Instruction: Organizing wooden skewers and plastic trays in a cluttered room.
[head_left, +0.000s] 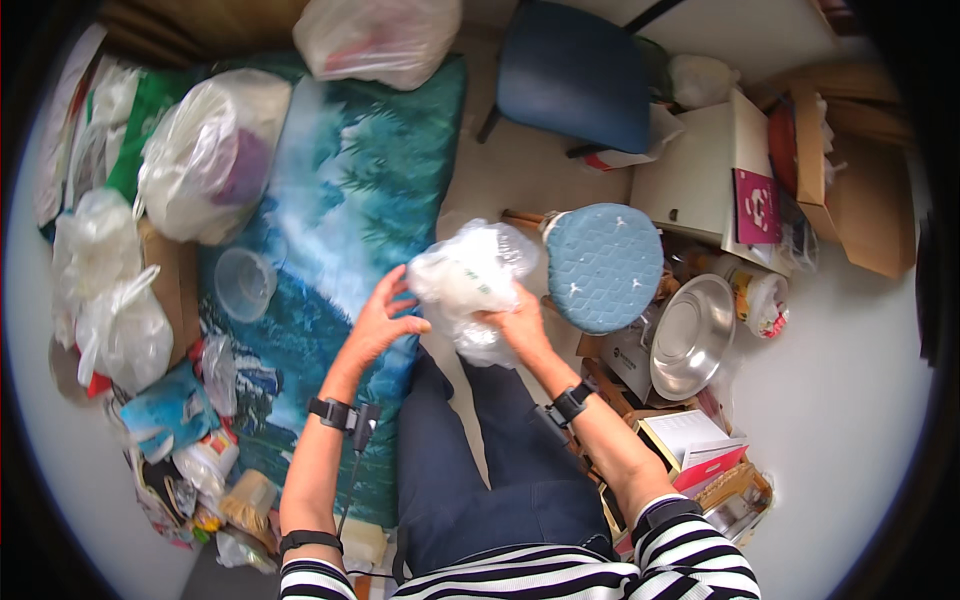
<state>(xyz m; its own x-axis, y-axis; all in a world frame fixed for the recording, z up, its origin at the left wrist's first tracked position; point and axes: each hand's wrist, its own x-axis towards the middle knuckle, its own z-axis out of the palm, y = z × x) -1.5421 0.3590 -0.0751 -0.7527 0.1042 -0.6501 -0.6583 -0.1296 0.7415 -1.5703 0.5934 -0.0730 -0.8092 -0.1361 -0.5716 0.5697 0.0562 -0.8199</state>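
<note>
In front of my legs a crumpled bundle of clear plastic bags (469, 274), white inside and marked with small green print, hangs in the air. My right hand (517, 319) grips its lower right side. At the bundle's left side is my left hand (384, 315), fingers spread and curved, holding nothing; whether the fingertips touch the plastic is unclear from blur. Under and left of that hand lies a padded surface with a blue-green landscape print (322, 210). A clear round plastic tub (245, 285) sits on it.
To the right stand a stool with a quilted blue cover (604, 268), a dark blue chair (574, 75) and a steel basin (691, 337). Stuffed plastic bags (214, 154) and a brown cardboard box (171, 289) line the left. An open carton (855, 195) lies at far right.
</note>
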